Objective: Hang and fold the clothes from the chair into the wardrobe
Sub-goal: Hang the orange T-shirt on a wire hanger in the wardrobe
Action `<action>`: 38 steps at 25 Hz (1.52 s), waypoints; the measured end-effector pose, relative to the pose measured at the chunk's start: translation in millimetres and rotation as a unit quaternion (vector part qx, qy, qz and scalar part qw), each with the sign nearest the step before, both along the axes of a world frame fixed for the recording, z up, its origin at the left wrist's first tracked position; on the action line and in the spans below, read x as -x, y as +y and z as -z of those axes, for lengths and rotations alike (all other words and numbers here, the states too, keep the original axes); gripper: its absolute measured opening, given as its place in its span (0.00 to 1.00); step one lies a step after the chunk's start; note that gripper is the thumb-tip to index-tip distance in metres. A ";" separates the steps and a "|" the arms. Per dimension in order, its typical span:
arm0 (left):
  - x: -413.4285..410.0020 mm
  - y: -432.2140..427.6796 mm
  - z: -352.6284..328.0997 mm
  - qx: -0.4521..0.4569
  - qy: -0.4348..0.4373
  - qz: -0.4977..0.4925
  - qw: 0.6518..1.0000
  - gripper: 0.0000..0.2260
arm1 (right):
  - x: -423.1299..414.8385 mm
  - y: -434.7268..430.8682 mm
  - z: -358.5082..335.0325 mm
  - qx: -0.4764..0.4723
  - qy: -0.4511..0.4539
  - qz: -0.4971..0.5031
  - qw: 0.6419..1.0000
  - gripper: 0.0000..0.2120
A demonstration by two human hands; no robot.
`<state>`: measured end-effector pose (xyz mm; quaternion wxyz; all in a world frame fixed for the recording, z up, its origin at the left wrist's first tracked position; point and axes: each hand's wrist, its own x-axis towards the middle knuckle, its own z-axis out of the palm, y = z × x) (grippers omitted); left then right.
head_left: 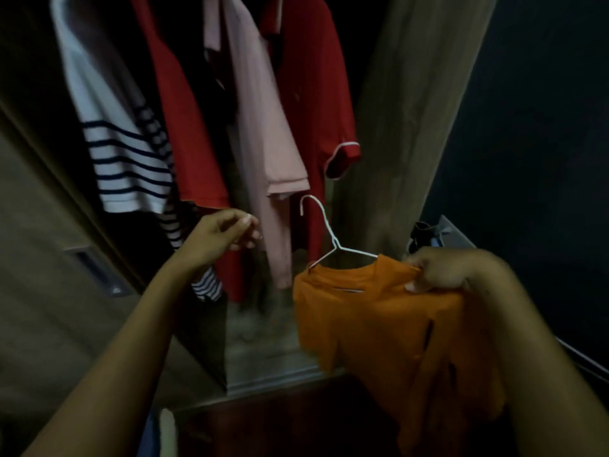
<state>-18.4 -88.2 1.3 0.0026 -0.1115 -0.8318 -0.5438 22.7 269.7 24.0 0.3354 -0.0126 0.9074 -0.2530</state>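
A single head-worn camera looks forward and down from close range into the open wardrobe (405, 127), with both forearms reaching in from the bottom edge. The picture is dim and wide-angle.

dim light here, shadows everywhere. a brown wooden door panel (36, 291) with a recessed metal handle (95, 268) stands at left, a wood-grain upright (412, 110) rises at centre-right, and a dark wall (543, 127) sits beyond.
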 end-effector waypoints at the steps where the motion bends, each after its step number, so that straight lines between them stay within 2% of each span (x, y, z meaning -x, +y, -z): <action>1: 2.7 10.4 2.6 0.000 0.001 0.007 1.000 0.08 | -2.3 3.0 3.2 -0.022 0.000 0.023 0.999 0.10; 4: 8.4 35.0 -1.2 0.008 0.036 0.015 0.999 0.08 | -4.5 5.2 3.8 -0.060 0.023 0.079 0.995 0.16; 7: 13.5 55.0 -21.1 0.021 0.149 -0.006 0.989 0.06 | 4.1 1.0 -1.7 -0.091 0.071 0.132 0.984 0.20; 9: 19.7 64.4 -39.0 0.032 0.234 -0.056 0.970 0.07 | 14.7 -6.9 -8.7 -0.094 0.108 0.170 0.975 0.20; 13: 30.5 77.1 -79.9 0.062 0.374 -0.168 0.910 0.11 | 39.3 -21.3 -28.0 0.010 0.183 0.240 0.953 0.11; 16: 41.4 82.6 -109.4 0.079 0.436 -0.215 0.870 0.15 | 61.7 -27.1 -49.9 0.073 0.233 0.252 0.936 0.08; 20: 64.8 87.1 -153.6 0.117 0.437 -0.266 0.851 0.21 | 98.6 -28.4 -88.4 0.100 0.304 0.245 0.915 0.09; 25: 95.2 86.8 -183.7 0.231 0.388 -0.278 0.848 0.34 | 150.4 -30.9 -152.6 0.137 0.407 0.222 0.875 0.08; 29: 108.8 81.4 -188.8 0.277 0.378 -0.286 0.836 0.30 | 192.1 -44.4 -214.4 0.129 0.466 0.203 0.852 0.09; 35: 120.6 72.8 -187.2 0.281 0.364 -0.281 0.842 0.25 | 239.2 -61.1 -261.3 0.142 0.473 0.190 0.848 0.07; 38: 119.4 76.4 -188.1 0.269 0.346 -0.288 0.851 0.22 | 251.2 -67.5 -270.8 0.144 0.470 0.185 0.851 0.11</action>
